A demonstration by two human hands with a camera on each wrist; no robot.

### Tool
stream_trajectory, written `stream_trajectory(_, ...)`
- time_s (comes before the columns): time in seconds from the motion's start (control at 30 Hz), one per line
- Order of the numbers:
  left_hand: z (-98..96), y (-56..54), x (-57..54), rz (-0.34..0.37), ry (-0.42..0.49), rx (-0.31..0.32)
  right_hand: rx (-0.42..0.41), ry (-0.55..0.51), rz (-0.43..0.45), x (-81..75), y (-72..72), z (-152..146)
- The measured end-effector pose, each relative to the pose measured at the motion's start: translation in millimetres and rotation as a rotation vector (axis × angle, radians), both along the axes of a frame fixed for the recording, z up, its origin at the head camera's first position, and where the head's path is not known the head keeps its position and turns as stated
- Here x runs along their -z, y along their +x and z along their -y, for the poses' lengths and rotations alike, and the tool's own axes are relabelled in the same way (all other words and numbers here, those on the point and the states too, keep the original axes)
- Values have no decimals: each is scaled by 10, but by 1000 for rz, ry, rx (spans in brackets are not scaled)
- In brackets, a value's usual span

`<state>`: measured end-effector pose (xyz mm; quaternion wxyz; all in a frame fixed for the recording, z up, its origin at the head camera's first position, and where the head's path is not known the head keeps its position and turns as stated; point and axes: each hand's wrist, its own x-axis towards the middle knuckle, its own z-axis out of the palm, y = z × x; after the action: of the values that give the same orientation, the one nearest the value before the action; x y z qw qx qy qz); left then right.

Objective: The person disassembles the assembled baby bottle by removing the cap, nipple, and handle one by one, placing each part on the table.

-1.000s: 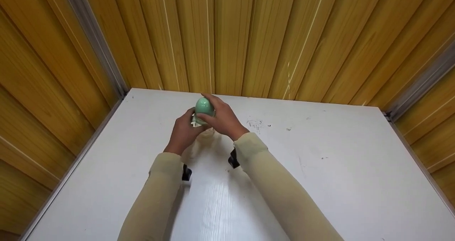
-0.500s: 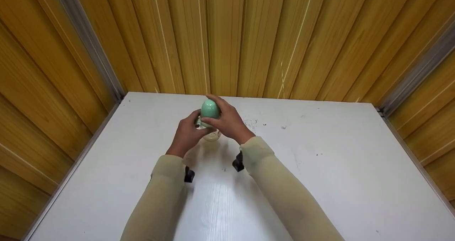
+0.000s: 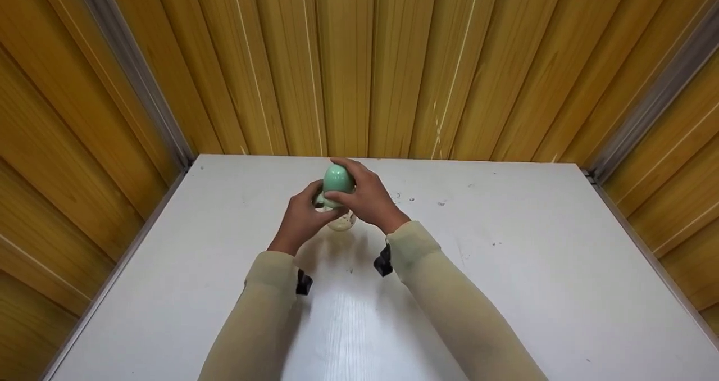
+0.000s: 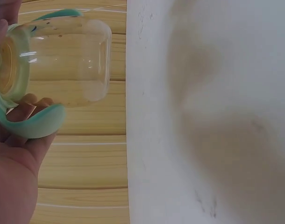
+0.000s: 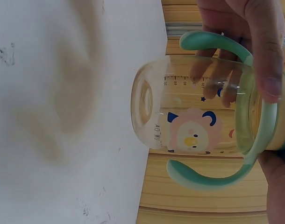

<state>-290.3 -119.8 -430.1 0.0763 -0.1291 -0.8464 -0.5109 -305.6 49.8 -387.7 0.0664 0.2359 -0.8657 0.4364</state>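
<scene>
Between both hands a clear baby bottle (image 5: 191,121) stands roughly upright above the white table, its base off the surface. A bear-like print and scale marks show on its wall in the right wrist view. Two curved green handles (image 4: 37,123) spread from its collar. My left hand (image 3: 303,215) grips it at the collar, with fingers behind the clear wall and the thumb over the collar. Higher up, my right hand (image 3: 371,198) holds the glossy green domed cap (image 3: 338,178), thumb in front and fingers over its right side. The cap's lower rim is partly hidden by the fingers.
The white table (image 3: 533,291) carries small dark scuffs and the hands' shadows. Behind its far edge rises a yellow wood-patterned panel wall (image 3: 348,66), with metal posts at the corners. A black wrist camera (image 3: 383,262) sits under the right cuff.
Both hands and the bottle have shifted a little to the right over the table, and more of the clear bottle shows below the left hand. Both grips look the same.
</scene>
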Motion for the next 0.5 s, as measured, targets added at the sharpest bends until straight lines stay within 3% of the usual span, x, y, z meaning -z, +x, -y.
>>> stream_trajectory(0.27,-186,38,91,55,25,-1,21,6,-5,25,126,-127)
stream_trajectory(0.5,-317,21,-1,29,88,15,25,-8,-66,-94,171,-231)
